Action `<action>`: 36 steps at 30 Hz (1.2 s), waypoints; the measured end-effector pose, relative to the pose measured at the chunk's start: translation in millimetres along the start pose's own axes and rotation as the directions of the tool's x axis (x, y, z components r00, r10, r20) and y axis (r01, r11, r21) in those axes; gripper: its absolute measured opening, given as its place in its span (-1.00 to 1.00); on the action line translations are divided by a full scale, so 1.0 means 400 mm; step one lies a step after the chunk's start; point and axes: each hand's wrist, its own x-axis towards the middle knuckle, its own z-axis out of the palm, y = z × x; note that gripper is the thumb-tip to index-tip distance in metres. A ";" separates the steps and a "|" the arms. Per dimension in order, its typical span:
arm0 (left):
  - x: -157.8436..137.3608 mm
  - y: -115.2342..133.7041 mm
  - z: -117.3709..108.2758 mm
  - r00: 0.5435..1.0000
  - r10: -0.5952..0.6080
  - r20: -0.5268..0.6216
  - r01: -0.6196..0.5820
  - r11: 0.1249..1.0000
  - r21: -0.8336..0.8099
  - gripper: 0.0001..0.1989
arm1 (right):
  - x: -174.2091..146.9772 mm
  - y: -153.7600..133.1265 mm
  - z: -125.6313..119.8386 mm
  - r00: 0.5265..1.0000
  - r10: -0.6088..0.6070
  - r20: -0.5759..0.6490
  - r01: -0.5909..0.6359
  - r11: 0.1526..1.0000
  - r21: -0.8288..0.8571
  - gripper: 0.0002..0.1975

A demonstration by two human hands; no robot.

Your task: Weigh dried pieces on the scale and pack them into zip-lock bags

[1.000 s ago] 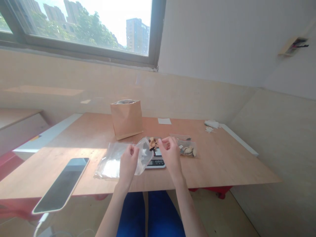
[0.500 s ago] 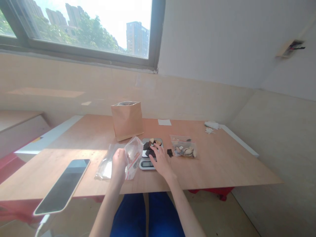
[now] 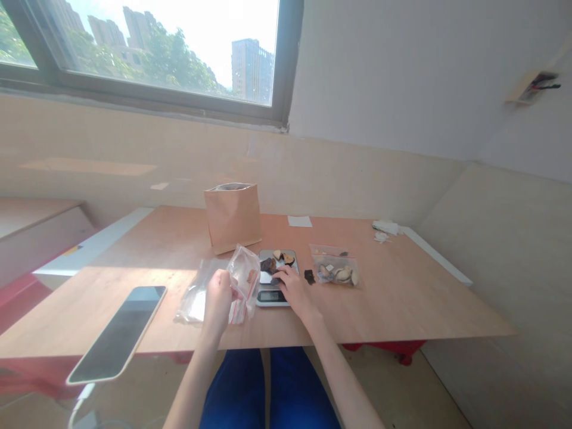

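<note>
The left hand [image 3: 217, 296] is closing firmly, its fingers curled in, and it is gripping a clear zip bag [image 3: 251, 262], which is standing with its mouth upward just to the left of the scale [image 3: 273, 297]. A brownish piece is showing through this bag. The right hand [image 3: 292, 290] is reaching over the front of the scale with its fingers half bent, and the fingertips are resting at the dark dried pieces [image 3: 268, 265]; whether they are pinching one, I cannot tell. These dark pieces are lying on the plate of the scale, and behind them, on the same plate, a pale piece [image 3: 277, 254] and an orange-brown piece [image 3: 288, 260] are lying.

To the right of the scale, one loose dark piece [image 3: 310, 276] is lying on the desk [image 3: 402, 298], and just beyond it a filled zip bag [image 3: 343, 273] is lying with pale pieces inside. To the left of the scale, flat clear plastic [image 3: 191, 304] is spreading under the left hand. Behind the scale and to its left, a brown paper bag [image 3: 233, 217] is standing upright with its top open. Farther behind the scale, a white paper [image 3: 300, 221] is lying near the wall. Well to the left of the scale, a phone [image 3: 120, 333] is sitting at the near edge, with a white cable [image 3: 79, 402] hanging from it.
</note>
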 end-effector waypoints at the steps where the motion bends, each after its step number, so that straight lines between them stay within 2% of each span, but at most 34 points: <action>1: 0.002 -0.004 -0.002 1.000 0.011 0.001 -0.011 0.999 0.035 -0.86 | 0.000 0.001 0.000 1.000 0.007 -0.009 -0.007 1.000 0.023 -0.71; 11: -0.003 -0.004 -0.001 0.993 0.117 -0.012 -0.110 0.958 0.265 -0.81 | 0.010 0.024 0.009 0.978 0.107 -0.180 -0.044 0.946 0.321 -0.82; 16: 0.003 -0.013 0.004 0.954 0.296 -0.039 -0.253 0.871 0.420 -0.83 | 0.019 -0.020 -0.045 0.941 0.184 -0.285 -0.044 0.899 0.435 -0.86; 19: 0.010 -0.017 0.010 0.940 0.341 -0.023 -0.290 0.832 0.473 -0.81 | 0.022 -0.058 -0.092 0.940 0.156 -0.303 0.006 0.881 0.472 -0.86; 22: 0.013 -0.012 0.021 0.946 0.323 -0.012 -0.278 0.832 0.480 -0.78 | 0.027 -0.099 -0.130 0.974 0.037 -0.222 0.071 0.886 0.458 -0.87; 26: 0.006 -0.001 0.033 0.949 0.315 0.001 -0.280 0.843 0.459 -0.80 | 0.046 -0.149 -0.144 0.990 -0.135 -0.036 0.140 0.948 0.286 -0.84; 29: -0.007 0.004 0.039 0.966 0.259 0.016 -0.242 0.877 0.415 -0.81 | 0.069 -0.173 -0.119 0.977 -0.205 0.049 0.202 0.978 0.060 -0.81; 32: -0.024 0.006 0.042 0.977 0.207 0.057 -0.213 0.905 0.369 -0.78 | 0.089 -0.182 -0.078 0.965 -0.248 0.084 0.256 0.961 -0.108 -0.74; 36: -0.038 0.001 0.043 0.977 0.199 0.075 -0.213 0.911 0.355 -0.80 | 0.103 -0.181 -0.041 0.956 -0.249 0.154 0.265 0.960 -0.090 -0.74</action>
